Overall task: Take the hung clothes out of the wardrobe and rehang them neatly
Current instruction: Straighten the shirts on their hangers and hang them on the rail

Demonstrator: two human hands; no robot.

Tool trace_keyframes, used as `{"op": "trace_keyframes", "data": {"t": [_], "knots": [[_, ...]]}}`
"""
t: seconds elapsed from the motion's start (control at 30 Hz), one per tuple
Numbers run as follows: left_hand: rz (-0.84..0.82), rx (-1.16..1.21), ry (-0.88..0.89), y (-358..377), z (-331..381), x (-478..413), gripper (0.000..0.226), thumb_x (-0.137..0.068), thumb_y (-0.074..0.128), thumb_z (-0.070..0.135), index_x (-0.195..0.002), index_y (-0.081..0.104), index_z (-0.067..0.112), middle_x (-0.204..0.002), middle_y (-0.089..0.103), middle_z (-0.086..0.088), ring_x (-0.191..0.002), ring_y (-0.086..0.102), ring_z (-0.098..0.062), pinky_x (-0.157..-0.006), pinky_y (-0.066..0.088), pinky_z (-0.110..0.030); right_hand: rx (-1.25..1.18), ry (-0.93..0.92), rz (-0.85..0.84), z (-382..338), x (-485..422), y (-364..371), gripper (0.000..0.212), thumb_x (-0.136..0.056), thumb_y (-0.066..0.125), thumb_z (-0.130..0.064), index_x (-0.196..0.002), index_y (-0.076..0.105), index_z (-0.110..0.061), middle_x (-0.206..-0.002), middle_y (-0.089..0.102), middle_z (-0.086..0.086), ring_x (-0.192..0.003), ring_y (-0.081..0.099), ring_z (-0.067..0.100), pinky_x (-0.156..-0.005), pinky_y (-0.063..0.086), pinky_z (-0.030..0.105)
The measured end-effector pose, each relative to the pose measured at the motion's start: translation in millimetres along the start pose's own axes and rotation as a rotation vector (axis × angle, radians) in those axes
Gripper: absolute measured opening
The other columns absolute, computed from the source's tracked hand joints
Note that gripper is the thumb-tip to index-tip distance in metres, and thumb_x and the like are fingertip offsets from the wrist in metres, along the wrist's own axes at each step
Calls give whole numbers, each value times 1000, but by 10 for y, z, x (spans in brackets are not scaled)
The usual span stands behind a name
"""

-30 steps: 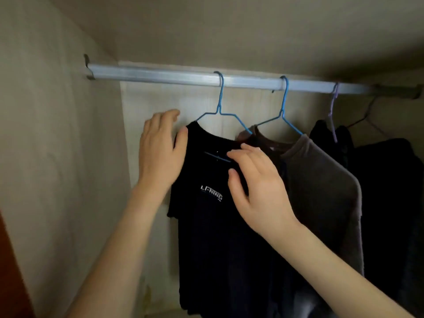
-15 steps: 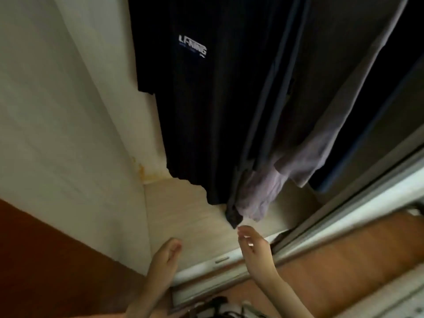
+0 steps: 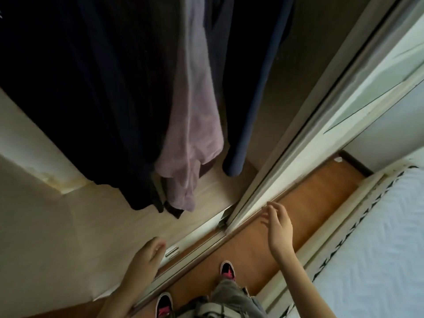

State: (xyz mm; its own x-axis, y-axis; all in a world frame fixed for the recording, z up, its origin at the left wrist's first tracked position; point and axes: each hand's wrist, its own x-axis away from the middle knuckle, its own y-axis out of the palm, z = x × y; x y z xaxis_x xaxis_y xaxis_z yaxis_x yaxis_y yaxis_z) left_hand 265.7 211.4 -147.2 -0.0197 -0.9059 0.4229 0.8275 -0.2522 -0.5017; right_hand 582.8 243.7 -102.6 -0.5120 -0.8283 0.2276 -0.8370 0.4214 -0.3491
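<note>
I look down along the hanging clothes inside the wardrobe. A black T-shirt [image 3: 87, 92] hangs at the left, its hem above the wardrobe floor [image 3: 96, 226]. Next to it hangs a grey-lilac garment [image 3: 192, 138], then a dark navy sleeve [image 3: 247, 125]. The rail and hangers are out of view. My left hand [image 3: 146, 255] hangs low near the wardrobe's bottom track, fingers loosely curled, holding nothing. My right hand [image 3: 278, 228] is below the clothes over the wooden floor, fingers spread, empty. Neither hand touches a garment.
The sliding door and its track [image 3: 296, 143] run diagonally at the right of the opening. A strip of orange wooden floor [image 3: 305, 203] lies between the wardrobe and a bed with white sheet [image 3: 376, 249]. My feet in black-and-pink shoes [image 3: 227, 270] stand at the bottom.
Both hands have let go of the black T-shirt's shoulders and dropped down. My view has swung from the rail down to the hems, floor and feet.
</note>
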Motion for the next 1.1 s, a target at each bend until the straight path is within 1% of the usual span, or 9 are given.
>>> {"op": "trace_keyframes", "data": {"t": [0.17, 0.27, 0.37, 0.47, 0.53, 0.67, 0.77, 0.93, 1.1], "knots": [[-59, 148, 160, 702, 1102, -538, 14, -98, 52, 24, -106, 63, 28, -108, 67, 13, -101, 61, 7, -87, 49, -17, 18, -199, 41, -489, -649, -443, 39, -100, 45, -40, -134, 43, -22, -125, 56, -4, -109, 56, 11, -86, 45, 19], [-81, 232, 276, 1075, 1812, -807, 21, -98, 51, 24, -117, 60, 24, -118, 64, 11, -106, 57, 9, -87, 41, -7, 49, -310, -33, -668, -894, -546, 39, -95, 45, -51, -130, 37, -35, -128, 51, -10, -112, 52, 4, -93, 42, 23], [-70, 296, 328, 1317, 2375, -984, 30, -99, 49, 26, -128, 53, 27, -129, 56, 12, -113, 50, 12, -88, 36, 1, 67, -371, -79, -694, -1050, -588, 32, -92, 44, -56, -119, 36, -40, -122, 54, -2, -112, 53, 10, -95, 46, 33], [-62, 401, 371, 1516, 2652, -1039, 35, -97, 51, 36, -131, 53, 31, -134, 55, 13, -122, 51, 3, -102, 41, -15, 87, -399, -110, -706, -1127, -641, 30, -91, 45, -56, -113, 38, -38, -115, 57, -1, -107, 56, 12, -92, 49, 38], [-59, 457, 380, 1638, 2726, -1014, 39, -96, 50, 37, -134, 54, 27, -132, 59, 10, -125, 54, -5, -105, 44, -29, 102, -427, -125, -699, -1150, -666, 32, -91, 45, -56, -115, 41, -35, -115, 57, -4, -106, 57, 11, -90, 50, 37], [43, 508, 356, 1778, 2764, -914, 39, -95, 50, 38, -133, 55, 28, -128, 63, 10, -121, 57, -6, -104, 48, -35, 151, -474, -135, -694, -1135, -681, 31, -95, 43, -53, -115, 43, -30, -113, 53, -7, -105, 56, 12, -86, 50, 35], [94, 496, 328, 1786, 2724, -844, 31, -97, 53, 30, -126, 54, 40, -122, 65, 19, -117, 58, 0, -103, 48, -31, 150, -457, -152, -708, -1064, -661, 31, -95, 46, -48, -115, 46, -25, -113, 51, -7, -105, 57, 12, -86, 50, 34], [170, 485, 341, 1647, 2533, -671, 42, -96, 51, 36, -136, 52, 22, -127, 64, 12, -119, 59, -7, -103, 48, -35, 178, -487, -189, -686, -832, -544, 34, -94, 47, -50, -115, 47, -24, -109, 51, -7, -100, 57, 12, -81, 52, 37], [260, 469, 317, 1392, 2164, -369, 44, -95, 49, 39, -137, 52, 25, -125, 65, 14, -114, 62, -5, -100, 50, -28, 238, -567, -306, -702, -444, -343, 26, -93, 49, -47, -105, 46, -25, -101, 50, -4, -88, 56, 14, -73, 51, 38]]}}
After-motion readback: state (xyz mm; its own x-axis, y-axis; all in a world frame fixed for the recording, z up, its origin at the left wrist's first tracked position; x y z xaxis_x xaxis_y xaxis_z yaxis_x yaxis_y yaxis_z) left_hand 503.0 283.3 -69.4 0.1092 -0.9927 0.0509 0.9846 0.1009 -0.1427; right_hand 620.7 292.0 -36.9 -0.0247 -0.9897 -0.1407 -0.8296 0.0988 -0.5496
